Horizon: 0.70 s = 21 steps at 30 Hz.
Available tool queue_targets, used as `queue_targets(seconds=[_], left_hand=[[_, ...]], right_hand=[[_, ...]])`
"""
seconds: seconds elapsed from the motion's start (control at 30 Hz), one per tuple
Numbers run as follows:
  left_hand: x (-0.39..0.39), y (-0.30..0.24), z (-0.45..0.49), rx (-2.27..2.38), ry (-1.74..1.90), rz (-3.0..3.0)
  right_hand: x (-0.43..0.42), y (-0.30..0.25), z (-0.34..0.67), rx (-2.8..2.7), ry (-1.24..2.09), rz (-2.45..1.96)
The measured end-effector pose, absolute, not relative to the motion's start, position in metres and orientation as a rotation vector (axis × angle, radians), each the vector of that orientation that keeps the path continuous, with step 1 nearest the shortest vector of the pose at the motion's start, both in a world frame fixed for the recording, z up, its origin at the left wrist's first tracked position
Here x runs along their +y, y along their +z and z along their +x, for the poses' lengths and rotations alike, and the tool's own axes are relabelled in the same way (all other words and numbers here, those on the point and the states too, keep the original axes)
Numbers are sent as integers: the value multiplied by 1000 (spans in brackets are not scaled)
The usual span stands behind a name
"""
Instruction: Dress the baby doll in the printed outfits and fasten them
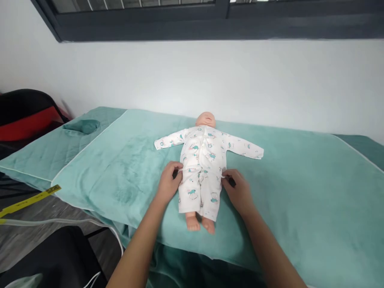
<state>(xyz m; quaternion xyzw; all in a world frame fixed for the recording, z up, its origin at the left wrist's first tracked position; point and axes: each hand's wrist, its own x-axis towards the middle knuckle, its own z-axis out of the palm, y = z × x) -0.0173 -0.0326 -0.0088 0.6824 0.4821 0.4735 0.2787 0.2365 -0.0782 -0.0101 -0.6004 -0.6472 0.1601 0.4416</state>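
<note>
A baby doll (207, 120) lies on its back on the green bed cover, its head toward the wall and its bare feet toward me. It wears a white printed shirt (195, 148) with both sleeves spread wide, and matching baby pants (192, 196). My left hand (171, 182) pinches the pants at the waist on the left side. On the opposite side, my right hand (238, 190) pinches the waist edge of the same pants. Thumb and fingers are closed on both hands. The doll's hands do not show beyond the sleeve ends.
The green bed cover (120, 172) spreads over a long bed against a white wall (192, 80). A face hole (82, 126) is at its left end. A black chair (54, 260), a pale cable (60, 221) and a yellow strip (33, 199) are at lower left.
</note>
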Motion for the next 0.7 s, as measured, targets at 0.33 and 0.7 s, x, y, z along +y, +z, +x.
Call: queue_targets(seconds=[0.33, 0.7], left_hand=[[-71, -9, -26, 1364, 1260, 1714], [-153, -21, -23, 1381, 1139, 1908]], right_hand=[[-128, -7, 228, -1442, 475, -1496], [-170, 30, 142, -1984, 245, -1661]])
